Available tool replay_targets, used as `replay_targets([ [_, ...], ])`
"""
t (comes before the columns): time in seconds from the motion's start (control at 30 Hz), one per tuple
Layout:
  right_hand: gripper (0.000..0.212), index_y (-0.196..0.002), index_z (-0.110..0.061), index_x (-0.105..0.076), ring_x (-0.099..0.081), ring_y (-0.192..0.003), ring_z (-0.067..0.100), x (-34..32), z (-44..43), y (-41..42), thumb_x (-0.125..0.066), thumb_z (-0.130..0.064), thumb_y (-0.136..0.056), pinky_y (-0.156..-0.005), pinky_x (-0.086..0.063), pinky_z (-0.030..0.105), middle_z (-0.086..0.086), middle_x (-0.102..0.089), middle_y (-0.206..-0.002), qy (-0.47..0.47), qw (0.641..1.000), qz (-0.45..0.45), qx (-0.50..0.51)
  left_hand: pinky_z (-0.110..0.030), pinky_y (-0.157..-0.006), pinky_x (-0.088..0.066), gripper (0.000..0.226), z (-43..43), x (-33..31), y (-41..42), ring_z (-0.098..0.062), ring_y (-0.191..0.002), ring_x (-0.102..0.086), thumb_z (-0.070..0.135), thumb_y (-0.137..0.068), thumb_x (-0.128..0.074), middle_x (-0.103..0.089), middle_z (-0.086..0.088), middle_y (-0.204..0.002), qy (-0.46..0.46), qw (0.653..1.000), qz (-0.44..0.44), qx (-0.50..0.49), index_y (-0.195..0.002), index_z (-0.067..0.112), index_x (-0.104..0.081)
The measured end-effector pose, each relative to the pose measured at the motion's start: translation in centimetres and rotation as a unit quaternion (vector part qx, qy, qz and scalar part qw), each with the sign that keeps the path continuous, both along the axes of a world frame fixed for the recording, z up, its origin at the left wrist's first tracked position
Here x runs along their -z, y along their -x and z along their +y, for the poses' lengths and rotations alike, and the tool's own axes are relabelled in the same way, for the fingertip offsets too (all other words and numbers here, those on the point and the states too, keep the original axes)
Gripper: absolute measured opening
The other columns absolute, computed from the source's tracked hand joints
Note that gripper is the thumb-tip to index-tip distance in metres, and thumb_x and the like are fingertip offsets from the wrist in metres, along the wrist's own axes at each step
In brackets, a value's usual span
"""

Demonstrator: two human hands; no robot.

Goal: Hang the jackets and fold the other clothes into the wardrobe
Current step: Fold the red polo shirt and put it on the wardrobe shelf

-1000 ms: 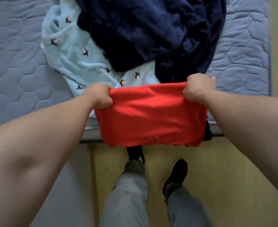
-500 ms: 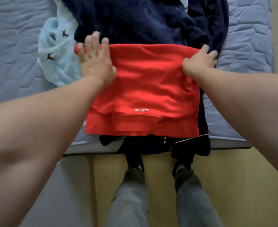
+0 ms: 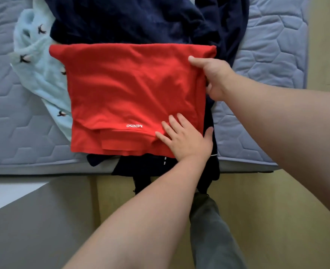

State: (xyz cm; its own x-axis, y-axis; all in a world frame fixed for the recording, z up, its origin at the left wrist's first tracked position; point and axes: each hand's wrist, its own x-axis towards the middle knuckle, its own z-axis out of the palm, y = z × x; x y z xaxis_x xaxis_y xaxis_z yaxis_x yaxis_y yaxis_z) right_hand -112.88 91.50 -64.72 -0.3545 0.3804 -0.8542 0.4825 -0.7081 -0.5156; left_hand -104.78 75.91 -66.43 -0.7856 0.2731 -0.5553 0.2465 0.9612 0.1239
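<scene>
Main risk: the red shirt (image 3: 133,90) isn't on flat mattress. It sits on a lumpy pile, w/ a navy garment (image 3: 140,18) under its far edge, a light blue garment (image 3: 37,61) under its left side and a black garment (image 3: 146,167) under the near edge, so any next fold prob. comes out crooked or bunched. The near hem already shows uneven layers poking out below the white logo (image 3: 134,126). If the right side gets swung over too fast, those inner layers could slide and the stack opens up. Second risk: the black garment hangs off the bed (image 3: 273,55) edge toward the floor (image 3: 276,191). Drag on the shirt could pull it off, maybe the shirt w/ it, since the shirt lies close to that edge. Hands: the left hand (image 3: 183,140) reaches across the body to the shirt's near-right corner, palm down, fingers straight and spread, pressing the cloth flat, gripping nothing. The right hand (image 3: 214,80) comes in from the right at the shirt's right edge, thumb (image 3: 194,60) on top of the fabric and fingers curled underneath as far as I can tell, so it pinches that edge. Looks like pin-and-fold: left anchors, right ready to bring the side across.
</scene>
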Motion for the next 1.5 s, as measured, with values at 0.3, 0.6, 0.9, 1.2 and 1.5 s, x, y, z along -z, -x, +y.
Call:
replay_targets([
  [0.3, 0.024, -0.108, -0.013, -0.067, -0.071, -0.096, 0.022, 0.6, 1.1, -1.8, -0.076, -0.017, -0.086, -0.087, -0.059, 0.046, 0.006, -0.074, -0.104, -0.156, 0.986, 0.027, -0.044, -0.065, -0.116, -0.016, 0.063, 5.2, 2.8, 0.3, -0.03, -0.138, -0.039, 0.022, -0.075, -0.077, -0.043, -0.005, -0.134, 0.029, 0.974, 0.092, -0.204, -0.127, 0.019, -0.042],
  [0.6, 0.036, -0.117, -0.013, -0.061, -0.064, -0.105, 0.018, -1.5, 5.1, -6.8, -0.069, -0.021, -0.083, -0.096, -0.049, 0.027, -0.002, -0.068, -0.108, -0.271, 0.959, -0.082, 0.025, -0.047, -0.121, -0.018, 0.041, 6.1, -2.1, -4.4, -0.028, -0.121, -0.056, 0.006, -0.088, -0.05, -0.05, -0.007, -0.13, -0.04, 0.999, 0.011, -0.027, -0.128, 0.015, -0.044],
  [0.9, 0.036, -0.125, -0.013, -0.051, -0.058, -0.121, 0.03, -5.2, 6.5, -8.5, -0.052, -0.022, -0.09, -0.097, -0.04, 0.031, 0.009, -0.064, -0.128, -0.391, 0.881, -0.263, 0.041, -0.033, -0.067, -0.043, 0.024, 6.4, -6.4, -1.5, -0.035, -0.084, -0.061, -0.008, -0.079, -0.043, -0.064, -0.019, -0.087, -0.237, 0.912, -0.335, -0.015, -0.089, 0.01, -0.057],
  [1.2, 0.039, -0.122, -0.013, -0.05, -0.063, -0.111, 0.029, -6.1, -4.2, 5.7, -0.059, -0.024, -0.086, -0.085, -0.041, 0.027, 0.009, -0.067, -0.119, -0.377, 0.91, -0.151, -0.081, -0.035, -0.059, -0.047, 0.037, -4.9, -6.8, 8.7, -0.024, -0.058, -0.055, -0.004, -0.041, -0.044, -0.057, 0.001, -0.053, -0.286, 0.844, -0.368, -0.266, -0.061, 0.019, -0.064],
  [1.5, 0.036, -0.121, -0.01, -0.043, -0.069, -0.091, 0.032, -3.1, -10.0, 11.9, -0.052, -0.017, -0.086, -0.074, -0.059, 0.039, 0.014, -0.065, -0.114, -0.341, 0.921, -0.152, -0.115, -0.038, -0.069, -0.058, 0.025, -13.2, -1.6, 14.9, -0.027, -0.08, -0.068, -0.002, -0.076, -0.058, -0.07, -0.003, -0.082, -0.212, 0.927, -0.226, -0.212, -0.084, 0.02, -0.064],
])
